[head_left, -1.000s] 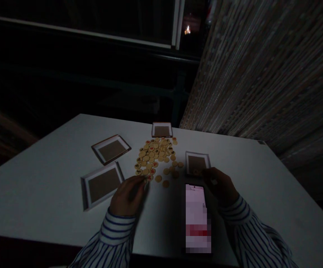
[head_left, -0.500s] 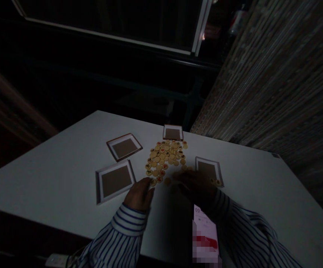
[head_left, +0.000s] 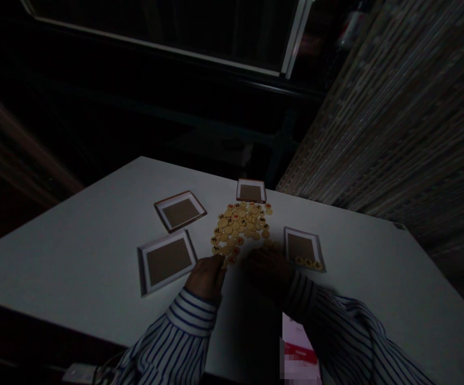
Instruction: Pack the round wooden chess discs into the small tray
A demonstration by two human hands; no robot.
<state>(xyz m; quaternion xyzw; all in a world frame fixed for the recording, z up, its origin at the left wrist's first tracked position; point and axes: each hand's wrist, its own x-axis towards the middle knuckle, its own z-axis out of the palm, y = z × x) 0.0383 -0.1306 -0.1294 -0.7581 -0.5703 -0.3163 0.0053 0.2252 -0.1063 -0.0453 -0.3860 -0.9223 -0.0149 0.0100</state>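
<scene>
At the near edge of the tabletop point(head_left: 75, 256), a phone point(head_left: 301, 353) lies screen up, partly hidden by the right sleeve point(head_left: 348, 331), presumably kept close for glancing at. The left hand point(head_left: 206, 275) has its fingers bent by the nearest pieces, perhaps steadying them; whether it grips one cannot be told. The right hand point(head_left: 270, 272) reaches palm down to the pile's near right side (deep in shadow), so its grip cannot be told either. Beyond them spreads the pile of round pieces point(head_left: 242, 223), some marked red or black. The near-left tray point(head_left: 170, 262), right tray point(head_left: 302, 247), far-left tray point(head_left: 180, 213) and far tray point(head_left: 251, 192) surround it open side up, probably for easy reach; only the right one visibly holds pieces, rowed along its near wall.
</scene>
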